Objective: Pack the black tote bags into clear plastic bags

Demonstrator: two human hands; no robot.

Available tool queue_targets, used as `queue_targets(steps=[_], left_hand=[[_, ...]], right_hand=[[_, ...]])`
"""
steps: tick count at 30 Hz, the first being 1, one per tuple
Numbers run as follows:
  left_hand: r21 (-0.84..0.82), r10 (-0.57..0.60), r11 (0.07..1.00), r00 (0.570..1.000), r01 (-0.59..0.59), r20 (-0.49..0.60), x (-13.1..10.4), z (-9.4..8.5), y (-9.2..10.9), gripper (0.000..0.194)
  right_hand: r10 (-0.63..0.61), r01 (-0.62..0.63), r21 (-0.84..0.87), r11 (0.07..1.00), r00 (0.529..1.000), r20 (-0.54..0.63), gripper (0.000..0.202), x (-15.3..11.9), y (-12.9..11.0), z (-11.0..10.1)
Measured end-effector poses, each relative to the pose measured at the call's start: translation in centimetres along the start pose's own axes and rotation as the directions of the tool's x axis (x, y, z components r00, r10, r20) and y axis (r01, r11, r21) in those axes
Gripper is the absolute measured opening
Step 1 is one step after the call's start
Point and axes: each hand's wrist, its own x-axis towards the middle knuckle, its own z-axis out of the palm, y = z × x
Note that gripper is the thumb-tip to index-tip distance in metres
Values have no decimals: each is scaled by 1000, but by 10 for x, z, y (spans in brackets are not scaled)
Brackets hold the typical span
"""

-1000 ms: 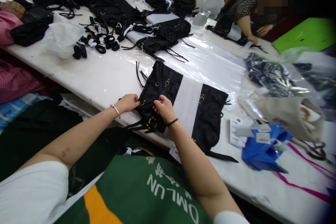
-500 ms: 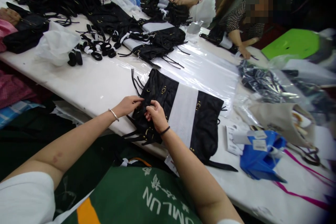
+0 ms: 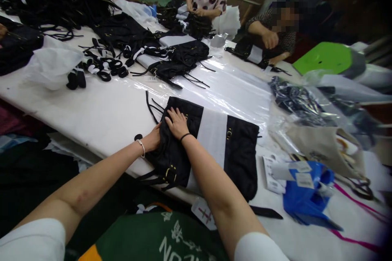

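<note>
A black bag [image 3: 241, 151] with gold buckles lies flat on the white table in front of me, a white paper band [image 3: 211, 142] around its middle. My right hand [image 3: 177, 123] rests palm down on the bag's left part, fingers spread. At the bag's left edge, my left hand [image 3: 152, 140] touches its side; its fingers are mostly hidden by the bag, so their grip is unclear. Thin black cords [image 3: 151, 106] stick out past the upper left corner. One black strap [image 3: 266, 212] trails from the lower right. A white tag [image 3: 203, 213] hangs at the near table edge.
Clear plastic sheets [image 3: 232, 85] lie beyond the bag. Several rolled black straps [image 3: 104, 67] and more black bags [image 3: 180, 55] are farther back. To the right are a blue bag [image 3: 306, 195], a beige pouch [image 3: 327, 147] and wrapped goods. Two co-workers handle black bags across the table.
My right hand has gone from curled fingers to lying flat on the bag. My left hand has moved down along its left edge. The far-right co-worker has raised one hand.
</note>
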Motion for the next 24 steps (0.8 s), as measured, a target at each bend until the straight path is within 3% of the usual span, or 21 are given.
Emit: queue_targets(steps=[3, 5, 7, 10, 13, 15, 17, 20, 24], left_hand=[[-119, 30, 993, 997, -21, 75, -7, -18, 4, 45], [-255, -1, 966, 993, 31, 117, -19, -37, 12, 43], [-399, -101, 902, 980, 163, 172, -38, -55, 24, 39], [-529, -337, 742, 911, 411, 236, -68, -71, 47, 38], [-516, -558, 681, 825, 520, 94, -81, -68, 75, 38], [-458, -610, 717, 791, 525, -49, -76, -61, 89, 33], [-429, -635, 727, 763, 536, -123, -66, -55, 97, 33], [-539, -703, 626, 706, 563, -79, -58, -56, 96, 45], [-697, -751, 442, 658, 565, 58, -64, -62, 87, 40]], right_hand=[[69, -65, -104, 993, 997, 35, 53, 9, -4, 14], [98, -93, -123, 988, 995, 37, 54, 8, -7, 17], [108, -103, -139, 985, 994, 28, 55, 6, -8, 17], [100, -100, -157, 983, 995, -7, 56, 6, -8, 18], [106, -109, -158, 981, 994, -28, 55, 7, -9, 19], [115, -118, -155, 981, 993, -29, 54, 7, -10, 19], [115, -118, -154, 981, 993, -28, 54, 8, -10, 19], [109, -112, -151, 982, 994, -29, 53, 9, -9, 20], [103, -107, -138, 985, 994, -37, 51, 11, -6, 23]])
